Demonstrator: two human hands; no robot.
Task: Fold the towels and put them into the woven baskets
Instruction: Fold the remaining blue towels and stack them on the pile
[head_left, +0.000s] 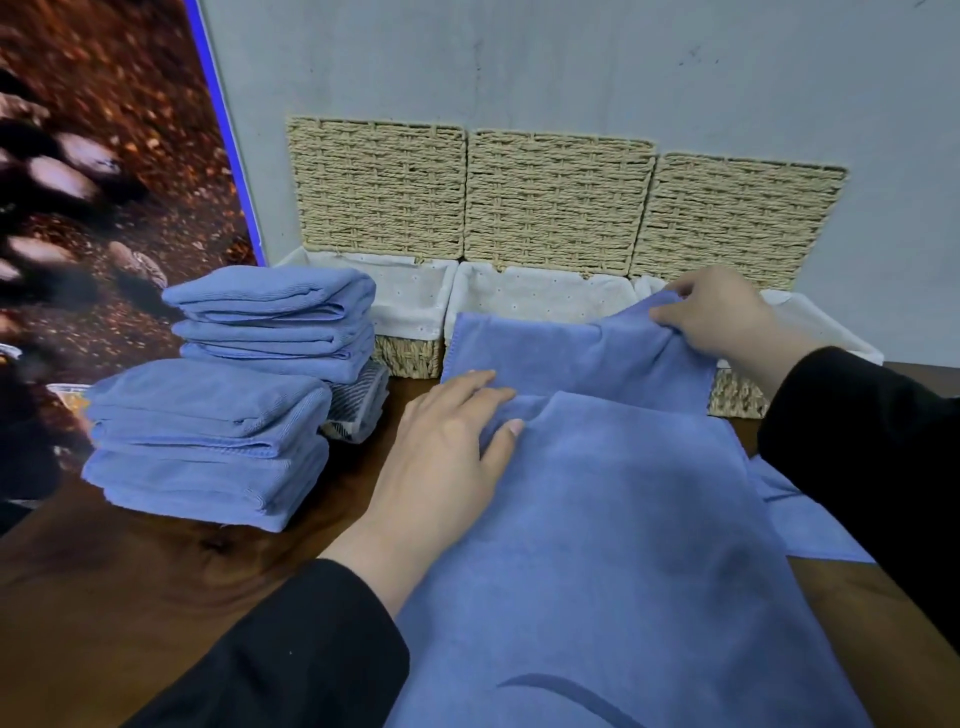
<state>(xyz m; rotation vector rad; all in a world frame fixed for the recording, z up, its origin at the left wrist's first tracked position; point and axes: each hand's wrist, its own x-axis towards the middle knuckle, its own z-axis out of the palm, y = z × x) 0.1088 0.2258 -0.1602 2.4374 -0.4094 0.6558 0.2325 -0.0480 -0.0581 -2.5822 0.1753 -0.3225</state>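
I can read no writing anywhere. On the left of the counter (156, 582) stand folded towels (208, 441). My left hand (447, 447) presses flat, fingers straight, on the blue towel (623, 545). My right hand (722, 312) pinches its far corner before the woven baskets (410, 317).

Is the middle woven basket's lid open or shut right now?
Open. The middle basket's lid stands upright against the wall, and the white liner inside shows below it.
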